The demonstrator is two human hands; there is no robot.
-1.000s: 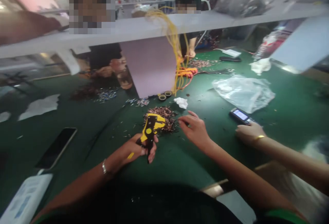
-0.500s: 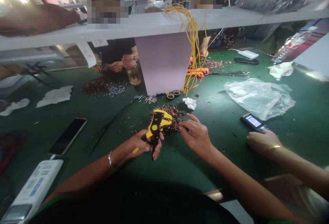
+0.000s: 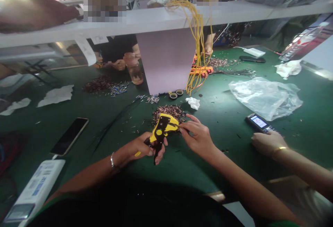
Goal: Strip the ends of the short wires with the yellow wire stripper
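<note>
The left hand (image 3: 142,148) grips a yellow-and-black automatic wire stripper (image 3: 161,129), its fingers (image 3: 160,151) clamped around the handles, over the dark green mat (image 3: 215,150). Since the last view, the right hand (image 3: 198,139) has moved in from just beside the stripper: its thumb and forefinger now come together at the tool's yellow head. Whether they pinch a wire is too small to tell.

Just behind the stripper lies one heap of copper-ended wire offcuts (image 3: 169,113). Left of the stripper is one smartphone (image 3: 69,136); right of it, one keypad phone (image 3: 259,123), with a second person's hand (image 3: 266,143) just beside it. Farther behind the stripper are one crumpled tissue (image 3: 193,103) and two tape rolls (image 3: 176,94), then one clear plastic bag (image 3: 265,98) to the right. Farthest off, one bundle of yellow wires (image 3: 199,46) hangs from a white shelf (image 3: 234,11).
</note>
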